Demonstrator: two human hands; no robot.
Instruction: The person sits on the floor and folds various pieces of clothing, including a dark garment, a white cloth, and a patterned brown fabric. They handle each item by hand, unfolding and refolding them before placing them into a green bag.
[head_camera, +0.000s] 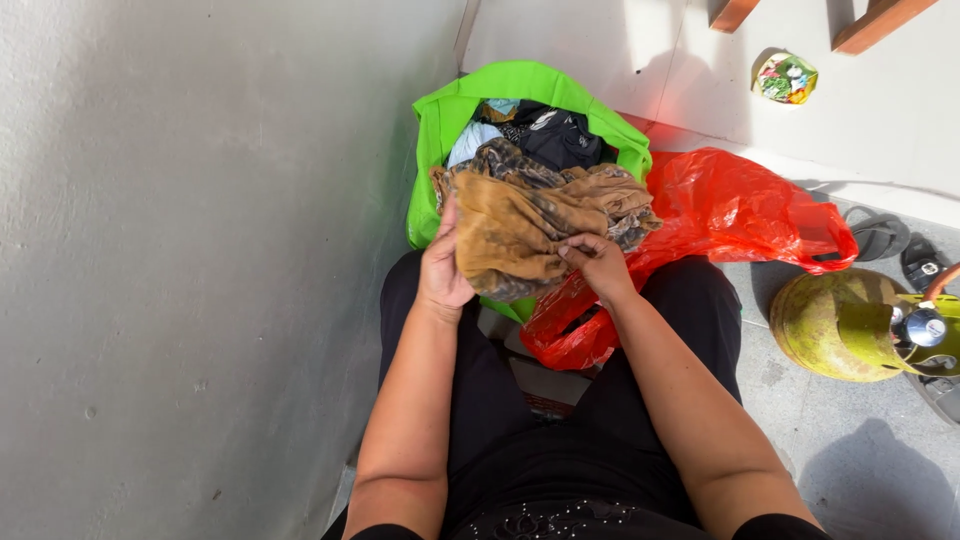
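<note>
— What did the hands have?
— Both gripped a brown patterned cloth (530, 225) over the lap. The left hand (443, 268) was closed on its left edge, thumb up; the right hand (598, 262) pinched its lower right edge with curled fingers.
— And beyond them?
— The cloth lay bunched at the mouth of a green bag (440, 130) full of dark clothes, a red plastic bag (730, 215) touching it on the right, a green gas cylinder (835, 325) farther right

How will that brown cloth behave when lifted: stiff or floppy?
Probably floppy: the brown cloth bunches and folds between the left hand and right hand. Likely light, since fingertips alone hold it. It may snag, draped over other clothes in the green bag.
</note>
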